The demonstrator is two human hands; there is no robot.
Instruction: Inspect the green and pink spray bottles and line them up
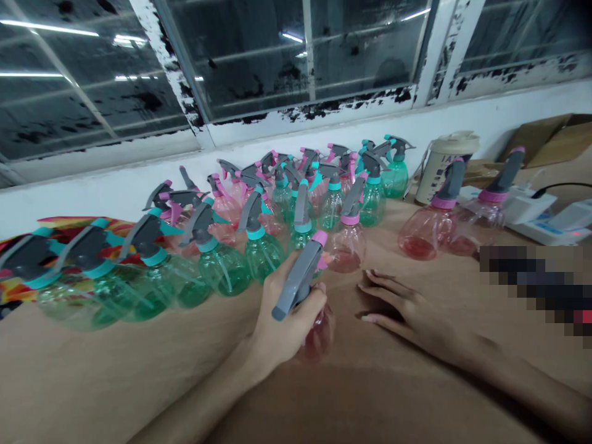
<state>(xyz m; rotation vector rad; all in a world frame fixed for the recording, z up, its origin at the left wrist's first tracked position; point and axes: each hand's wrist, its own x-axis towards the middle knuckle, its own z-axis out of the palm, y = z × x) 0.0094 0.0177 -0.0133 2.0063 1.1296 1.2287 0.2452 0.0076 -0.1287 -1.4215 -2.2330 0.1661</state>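
Observation:
My left hand (282, 324) is wrapped round a pink spray bottle (319, 336) with a grey trigger head (298, 277), standing on the brown table (115, 376). My right hand (407, 311) lies flat on the table just right of it, fingers stretched out and holding nothing. Directly behind my hands stands a crowd of several green and pink spray bottles (259, 246).
Two pink spray bottles (425, 231) stand apart at the right, beside a cream tumbler (441, 166) and a white power strip (546, 216). A colourful cloth (69, 225) lies at the left. Cardboard (550, 139) sits at the far right below the windowed wall.

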